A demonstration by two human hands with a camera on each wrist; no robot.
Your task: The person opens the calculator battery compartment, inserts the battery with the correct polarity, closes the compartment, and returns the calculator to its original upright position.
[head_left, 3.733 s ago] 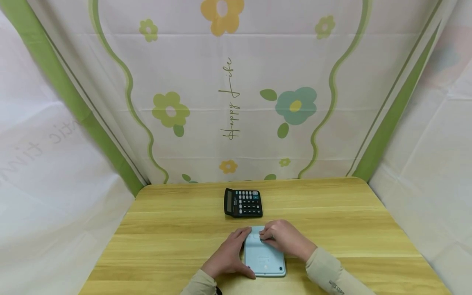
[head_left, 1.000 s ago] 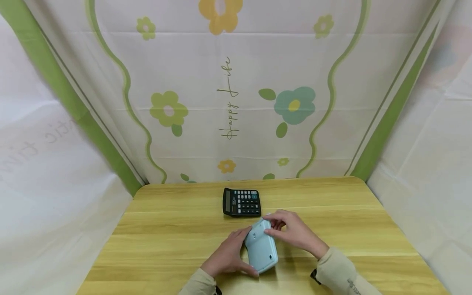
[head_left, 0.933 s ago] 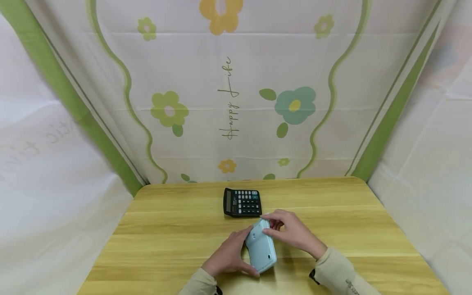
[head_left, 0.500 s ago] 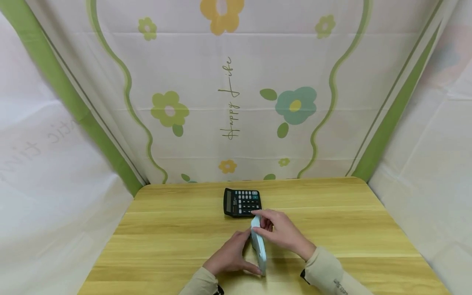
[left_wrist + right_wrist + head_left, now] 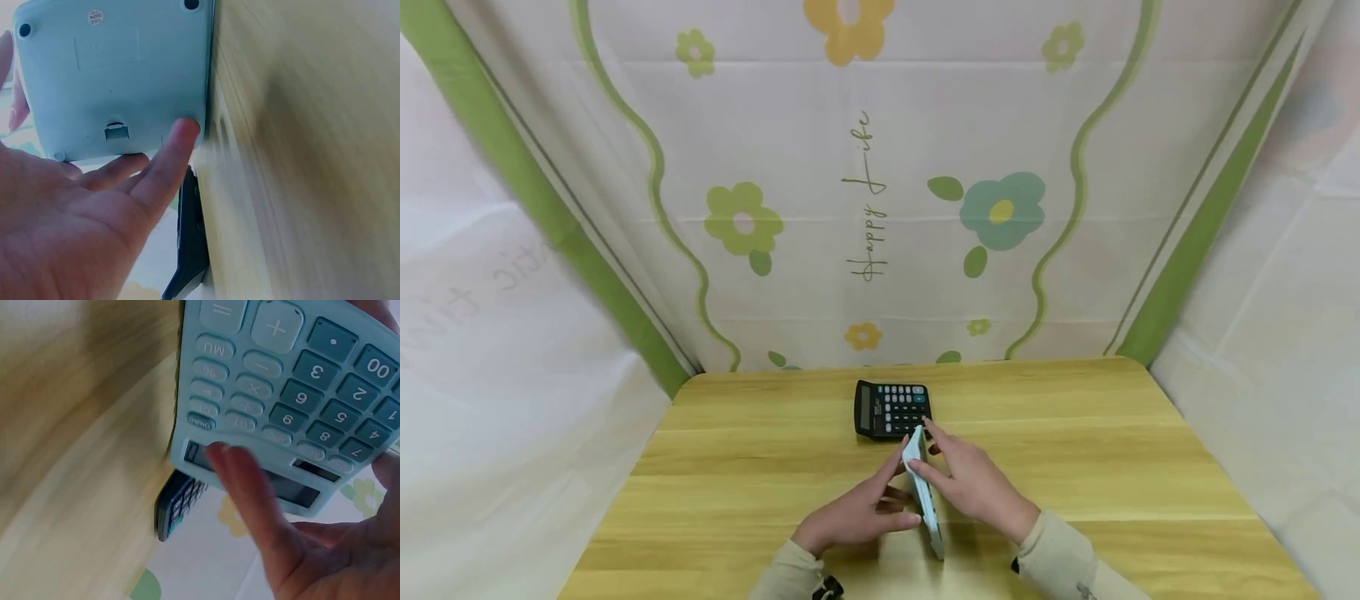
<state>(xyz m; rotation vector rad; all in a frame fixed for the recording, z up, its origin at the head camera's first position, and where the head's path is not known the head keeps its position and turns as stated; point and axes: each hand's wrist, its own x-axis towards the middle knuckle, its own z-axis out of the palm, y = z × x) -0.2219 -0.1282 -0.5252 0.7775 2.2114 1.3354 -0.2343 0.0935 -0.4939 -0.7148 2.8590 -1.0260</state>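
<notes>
A light-blue calculator stands on its long edge on the table, between both hands. Its keys and display face right; the plain back, with a small dark notch, faces left. My right hand holds it near the far end, thumb over the upper edge and fingers at the display side. My left hand is at the back; one extended fingertip touches the casing near the table. Whether the left thumb touches it, I cannot tell.
Just beyond the hands, a black calculator lies face up on the wooden table. A white flowered cloth hangs behind the table's far edge. White cloth panels enclose both sides.
The light-blue calculator lay back up, was tilted, and now stands on edge with its keys turned right. The left thumb has left the near end; the right hand moved left with the calculator.
</notes>
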